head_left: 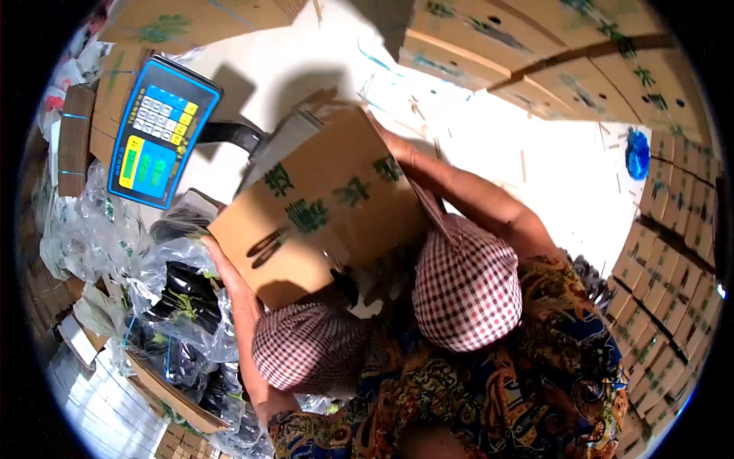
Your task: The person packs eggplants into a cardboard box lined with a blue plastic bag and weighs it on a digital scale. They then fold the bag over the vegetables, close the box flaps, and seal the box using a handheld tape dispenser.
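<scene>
A brown cardboard box [336, 195] with green printed characters and an oval hand hole is tilted in front of my body. My left hand [220, 258] grips its left edge, fingers partly hidden behind the cardboard. At the upper right corner my right hand [391, 143] holds the box, with most of its fingers out of sight. Just beyond the box stands a weighing scale's display panel [160, 131] with keys and a lit green readout, on a dark post. Whether the box touches the scale's platform is hidden.
Clear plastic bags with dark, glossy eggplants [191, 294] lie in a carton at left. Stacked printed cartons [535, 53] stand at upper right, and more cartons [657, 283] line the right side. A blue bundle [637, 154] lies on the pale floor [550, 168] among scraps.
</scene>
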### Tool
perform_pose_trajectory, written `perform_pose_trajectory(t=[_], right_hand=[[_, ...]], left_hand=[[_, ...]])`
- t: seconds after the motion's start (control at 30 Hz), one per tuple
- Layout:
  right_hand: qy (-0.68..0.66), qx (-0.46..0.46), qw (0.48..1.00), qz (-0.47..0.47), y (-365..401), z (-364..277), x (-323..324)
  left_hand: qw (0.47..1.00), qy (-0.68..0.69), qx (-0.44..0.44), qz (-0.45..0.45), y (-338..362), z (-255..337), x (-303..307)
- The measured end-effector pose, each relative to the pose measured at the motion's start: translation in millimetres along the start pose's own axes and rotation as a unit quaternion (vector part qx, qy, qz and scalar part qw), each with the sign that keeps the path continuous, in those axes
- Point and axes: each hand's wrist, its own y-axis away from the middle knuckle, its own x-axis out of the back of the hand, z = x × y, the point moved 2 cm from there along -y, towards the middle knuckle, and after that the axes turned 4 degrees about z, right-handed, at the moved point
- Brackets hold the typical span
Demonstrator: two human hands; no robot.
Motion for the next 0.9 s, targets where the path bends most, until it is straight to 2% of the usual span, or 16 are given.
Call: perform_pose_trajectory(t=[0.07, 0.2, 0.33, 0.47, 0.53, 0.6, 0.7, 0.8, 0.83, 0.9], right_hand=[[0.003, -0.006, 1.0, 0.0, 2, 4, 7], [0.029, -0.044, 0.999, -0.003, 15, 6, 17], [0.07, -0.101, 0.992, 0.002, 77, 15, 49], [0.103, -0.176, 0.979, 0.026, 143, 31, 80], [0.112, -0.203, 0.972, 0.04, 167, 31, 91], [0.114, -0.22, 0.967, 0.048, 183, 28, 93], [0.103, -0.215, 0.97, 0.053, 182, 18, 89], [0.068, -0.183, 0.98, 0.044, 154, -2, 65], [0.052, -0.172, 0.983, 0.04, 137, -8, 54], [0.016, -0.16, 0.986, 0.037, 101, -19, 30]], left_hand=[[1.0, 0.026, 0.014, 0.004, -5, -1, 9], [0.995, 0.088, 0.006, -0.047, -21, -14, 25], [0.995, 0.062, -0.039, -0.069, -6, -5, 12], [0.997, 0.057, -0.018, -0.053, -13, -10, 21], [0.994, 0.066, -0.04, -0.084, -19, -12, 23], [0.996, 0.053, -0.04, -0.059, -14, -8, 20], [0.992, 0.072, -0.07, -0.071, -7, -1, 13], [0.991, 0.016, -0.113, -0.076, -8, -5, 23], [0.987, 0.052, -0.114, -0.097, -8, -7, 23], [0.99, 0.093, -0.06, -0.09, -3, -5, 24]])
